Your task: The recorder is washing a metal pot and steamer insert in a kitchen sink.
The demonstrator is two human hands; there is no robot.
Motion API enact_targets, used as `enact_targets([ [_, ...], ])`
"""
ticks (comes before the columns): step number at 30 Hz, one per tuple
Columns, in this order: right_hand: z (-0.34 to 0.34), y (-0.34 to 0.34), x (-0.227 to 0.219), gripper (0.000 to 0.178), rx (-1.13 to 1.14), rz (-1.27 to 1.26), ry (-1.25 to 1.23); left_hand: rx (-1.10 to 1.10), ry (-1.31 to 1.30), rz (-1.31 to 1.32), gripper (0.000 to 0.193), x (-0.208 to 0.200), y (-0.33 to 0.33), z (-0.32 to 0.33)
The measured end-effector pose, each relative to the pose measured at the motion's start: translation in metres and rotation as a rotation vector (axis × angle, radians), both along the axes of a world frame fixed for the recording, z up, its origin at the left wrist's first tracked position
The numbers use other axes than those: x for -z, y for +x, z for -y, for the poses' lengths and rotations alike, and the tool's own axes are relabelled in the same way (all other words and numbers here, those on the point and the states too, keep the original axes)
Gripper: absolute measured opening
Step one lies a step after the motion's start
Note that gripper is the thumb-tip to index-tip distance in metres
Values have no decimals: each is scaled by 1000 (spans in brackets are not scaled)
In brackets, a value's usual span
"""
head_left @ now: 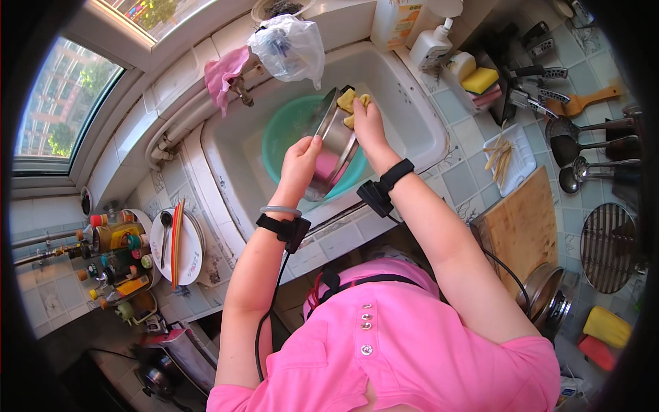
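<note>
— Tiled kitchen counter all round, white sink (pixel 405 110) in the middle. What's hard to see?

— The inside of the steel pot (pixel 334 151); it's tipped on edge over the green basin (pixel 288 130), its opening turned away. The yellow sponge (pixel 351 103) is half hidden under the right hand (pixel 367 120).

— And the hands?

— Left hand (pixel 300 165) is curled round the pot's rim, gripping it. Right hand is closed on the sponge, pressed against the pot's upper edge.

— Any room around it?

— Open basin on the right of the sink. A plastic bag (pixel 288 44) hangs over the tap just behind the pot. The cutting board (pixel 522 226) sits well apart on the right, and the plate (pixel 180 247) on the left.
</note>
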State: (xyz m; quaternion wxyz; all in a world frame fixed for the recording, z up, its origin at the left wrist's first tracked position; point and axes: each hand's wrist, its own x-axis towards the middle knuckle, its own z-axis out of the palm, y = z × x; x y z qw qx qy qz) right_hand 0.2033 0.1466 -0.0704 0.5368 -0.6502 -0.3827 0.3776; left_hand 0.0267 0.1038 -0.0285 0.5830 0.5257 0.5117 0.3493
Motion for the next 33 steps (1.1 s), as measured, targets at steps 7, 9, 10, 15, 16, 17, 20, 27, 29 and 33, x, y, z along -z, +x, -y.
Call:
enact_targets([
  [7,43,-17,-13,26,204,-297,126,42,50,-117,34,-3,3,-5],
  [9,57,-31,-24,26,178,-372,97,-2,16,-50,33,-4,8,-7],
  [10,63,-39,-26,26,142,-444,66,-56,-19,20,33,-5,8,-8],
  [15,92,-60,-17,28,-15,-439,8,-148,-160,245,29,-9,8,-16],
  [16,97,-58,-13,30,-97,-345,-9,-181,-149,247,28,-8,6,-17],
  [17,103,-57,-12,33,-177,-249,-28,-212,-141,252,28,-9,6,-16],
  [20,126,-67,9,31,-304,-127,2,-250,-166,287,29,-14,0,-22],
  [27,142,-73,11,28,-479,275,57,-208,-87,193,32,-13,0,-19],
  [29,139,-75,8,28,-432,290,153,-160,-58,171,32,-15,-3,-18],
  [33,112,-68,-19,33,-201,-355,111,-50,47,5,33,-19,-10,-7],
])
